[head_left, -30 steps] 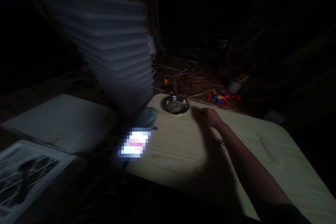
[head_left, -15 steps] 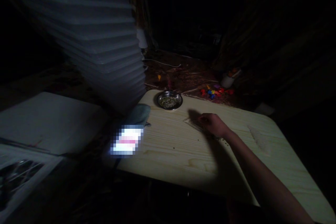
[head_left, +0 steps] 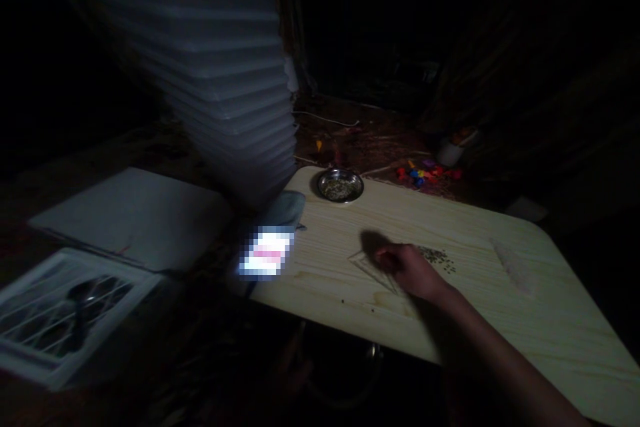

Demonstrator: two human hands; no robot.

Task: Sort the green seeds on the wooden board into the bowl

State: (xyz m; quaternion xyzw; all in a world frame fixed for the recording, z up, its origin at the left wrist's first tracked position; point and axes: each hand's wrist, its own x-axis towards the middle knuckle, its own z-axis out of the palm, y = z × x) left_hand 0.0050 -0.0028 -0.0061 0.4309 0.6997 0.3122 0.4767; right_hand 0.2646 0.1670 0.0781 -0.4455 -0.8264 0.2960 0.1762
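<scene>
In dim light my right hand [head_left: 409, 271] rests on a pale wooden table [head_left: 500, 320], fingers curled together over a thin clear sheet or small bag [head_left: 367, 265] lying flat on the wood. A small scatter of dark seeds [head_left: 437, 256] lies just behind the hand. A little steel bowl [head_left: 340, 185] with seeds in it stands at the table's far edge. My left hand is out of view.
A tall leaning stack of translucent plastic containers [head_left: 230, 80] rises at the left beside a grey cloth [head_left: 287, 205]. A white flat lid [head_left: 130, 217] and a compartment tray [head_left: 65, 310] lie left. Colourful small toys [head_left: 425, 173] and a cup [head_left: 450, 150] sit on the floor beyond.
My right hand has drawn back from beside the steel bowl toward me, sliding the clear sheet along the table; a scatter of seeds now shows behind it.
</scene>
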